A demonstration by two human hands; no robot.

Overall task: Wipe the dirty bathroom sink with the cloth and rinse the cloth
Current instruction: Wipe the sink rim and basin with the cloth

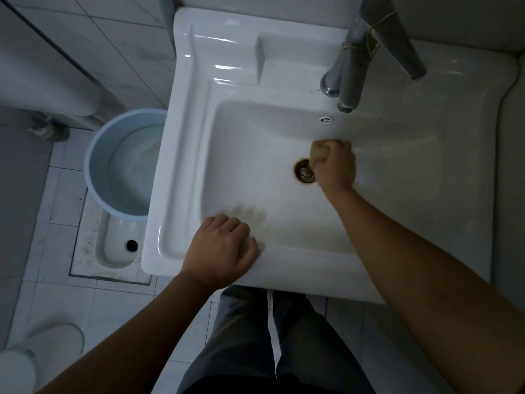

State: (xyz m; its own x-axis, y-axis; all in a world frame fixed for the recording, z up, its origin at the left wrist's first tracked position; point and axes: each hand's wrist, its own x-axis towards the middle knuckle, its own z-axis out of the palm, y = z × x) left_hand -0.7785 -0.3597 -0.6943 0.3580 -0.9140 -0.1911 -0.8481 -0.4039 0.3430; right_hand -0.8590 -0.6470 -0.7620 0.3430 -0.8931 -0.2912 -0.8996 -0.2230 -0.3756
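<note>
Two hands: right hand (335, 169) clamped on tan cloth (318, 153), pressed at far-right edge of drain (304, 172); left hand (221, 248), fingers curled, empty, rests on sink (241, 155) near rim. Advise small firm circles round brown drain ring, left bracing. Cloth mostly hidden in fist; grime faint in dim light

White sink (255, 155), brown-ringed drain (304, 172), tan cloth (318, 155) bunched just beside it

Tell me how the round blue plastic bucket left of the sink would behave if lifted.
The round blue plastic bucket seems to hold water, so it is probably heavy and would slosh if tilted. No handle shows, so a grip on its smooth rim may slip.
</note>
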